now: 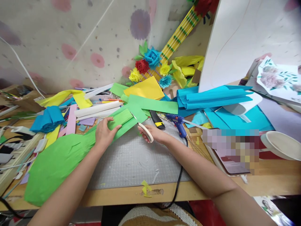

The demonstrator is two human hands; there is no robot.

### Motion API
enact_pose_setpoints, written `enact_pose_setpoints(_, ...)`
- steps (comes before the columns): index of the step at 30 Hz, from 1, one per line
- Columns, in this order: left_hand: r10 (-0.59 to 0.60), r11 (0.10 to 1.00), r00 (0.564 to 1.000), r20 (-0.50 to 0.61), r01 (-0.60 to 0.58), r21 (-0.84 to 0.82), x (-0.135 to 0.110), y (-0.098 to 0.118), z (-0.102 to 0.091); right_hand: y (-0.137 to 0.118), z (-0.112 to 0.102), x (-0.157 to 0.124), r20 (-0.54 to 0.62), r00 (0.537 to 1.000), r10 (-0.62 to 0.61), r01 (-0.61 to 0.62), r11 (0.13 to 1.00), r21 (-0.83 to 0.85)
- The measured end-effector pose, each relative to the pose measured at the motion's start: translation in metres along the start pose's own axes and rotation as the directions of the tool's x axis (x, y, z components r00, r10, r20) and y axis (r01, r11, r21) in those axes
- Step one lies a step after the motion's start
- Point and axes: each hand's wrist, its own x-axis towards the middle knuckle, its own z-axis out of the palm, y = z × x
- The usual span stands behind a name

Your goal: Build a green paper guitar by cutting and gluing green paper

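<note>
My left hand [104,132] grips a folded strip of green crepe paper [58,160] that runs from the lower left up to the middle of the desk. My right hand [155,134] is closed on white-handled scissors [145,131]. Their blades point up and left into the green paper near its folded end. Both hands work over a grey cutting mat [134,163].
A blue glue gun [178,124] and a black-and-yellow utility knife [157,120] lie right of the scissors. Blue crepe paper [211,99], yellow sheets, paper flowers [150,67] and a paper guitar fill the back. A power strip [14,150] sits left, a white bowl [281,145] right.
</note>
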Motion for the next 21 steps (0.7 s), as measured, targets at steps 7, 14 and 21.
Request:
enact_pose_setpoints(7, -0.008, 1.000, 1.000, -0.007, 0.008, -0.004, -0.0003, 0.0010, -0.0003, 0.0002, 0.0018, 0.0028, -0.009, 1.000, 0.006, -0.007, 0.999, -0.036)
enact_pose_setpoints(14, 0.003, 1.000, 1.000, -0.015, -0.003, -0.023, -0.0013, 0.0024, -0.0034, 0.0031, 0.0028, -0.0001, -0.010, 1.000, -0.020, 0.019, 0.999, -0.027)
enact_pose_setpoints(21, 0.070, 0.997, 0.997, -0.020, -0.071, -0.022, -0.0021, 0.0068, -0.0046, -0.0001, -0.0010, 0.0053, 0.066, 0.998, -0.009, 0.006, 0.999, 0.050)
